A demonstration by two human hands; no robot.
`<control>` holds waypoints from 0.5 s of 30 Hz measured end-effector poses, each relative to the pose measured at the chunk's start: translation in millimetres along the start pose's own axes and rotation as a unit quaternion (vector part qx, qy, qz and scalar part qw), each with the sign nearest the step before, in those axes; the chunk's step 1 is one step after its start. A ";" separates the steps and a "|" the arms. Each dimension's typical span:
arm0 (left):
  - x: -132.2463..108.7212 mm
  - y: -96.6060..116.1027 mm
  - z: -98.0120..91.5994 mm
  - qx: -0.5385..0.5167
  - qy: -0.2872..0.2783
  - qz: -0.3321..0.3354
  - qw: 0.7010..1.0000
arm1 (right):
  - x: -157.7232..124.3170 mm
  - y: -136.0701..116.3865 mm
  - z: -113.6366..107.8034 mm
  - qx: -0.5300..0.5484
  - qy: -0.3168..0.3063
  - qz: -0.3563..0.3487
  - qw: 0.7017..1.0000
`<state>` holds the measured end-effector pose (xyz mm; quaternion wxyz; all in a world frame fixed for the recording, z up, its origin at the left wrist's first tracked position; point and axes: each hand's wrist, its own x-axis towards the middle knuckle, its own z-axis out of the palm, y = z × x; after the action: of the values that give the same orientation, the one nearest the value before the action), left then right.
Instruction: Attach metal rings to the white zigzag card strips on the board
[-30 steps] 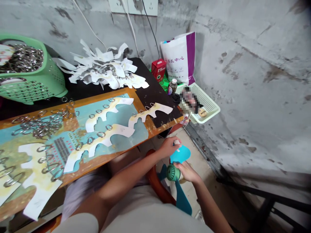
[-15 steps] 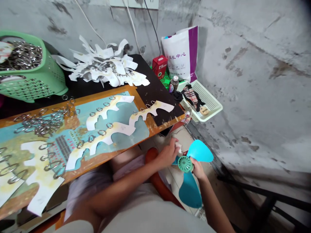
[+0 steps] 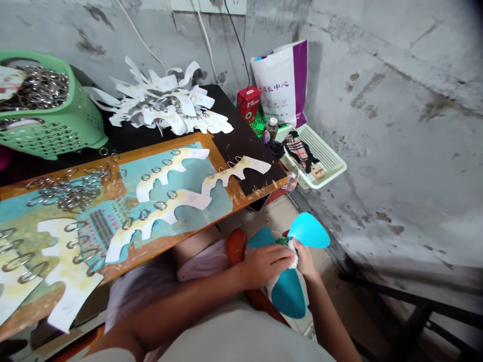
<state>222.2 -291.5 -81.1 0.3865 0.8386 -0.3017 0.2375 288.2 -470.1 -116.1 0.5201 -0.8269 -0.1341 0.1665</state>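
A turquoise three-bladed fan blade (image 3: 309, 230) is held low beside the table, over the tiled floor. My right hand (image 3: 305, 259) is closed on it near the hub, from the right. A crumpled white tissue or cloth (image 3: 293, 255) shows under the fingertips of my left hand (image 3: 268, 264). That hand is closed on it and lies across the green slotted hub (image 3: 282, 241), covering most of the hub. One blade points down, another to the left behind my left hand.
On the table, white cut-out strips (image 3: 164, 208) carry metal rings, near loose rings (image 3: 75, 188). A green basket (image 3: 75, 125) full of rings and a heap of strips (image 3: 162, 103) stand behind. A pale basket (image 3: 328, 161) and a bag (image 3: 279, 83) are at the wall.
My left hand has moved right and down with the white tissue or cloth, from beside the fan blade onto its hub. The fan blade has shifted slightly left, still in my right hand.
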 end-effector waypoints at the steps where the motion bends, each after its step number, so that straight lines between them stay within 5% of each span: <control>1: -1.5 0.0 -1.9 0.007 -0.006 0.019 1.000 | 0.4 0.9 0.3 0.005 0.002 0.003 1.000; 10: -16.5 -23.7 -11.3 0.043 -0.006 0.097 0.994 | -4.7 9.0 1.4 -0.004 0.046 -0.001 0.999; 15: -15.3 -24.5 -16.3 0.077 0.008 -0.014 0.997 | -7.5 13.0 -5.3 -0.041 0.108 -0.032 0.993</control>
<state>225.6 -260.9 -93.5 0.3262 0.8680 -0.2678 0.2615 284.2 -482.8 -124.7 0.5024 -0.8559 -0.1104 0.0541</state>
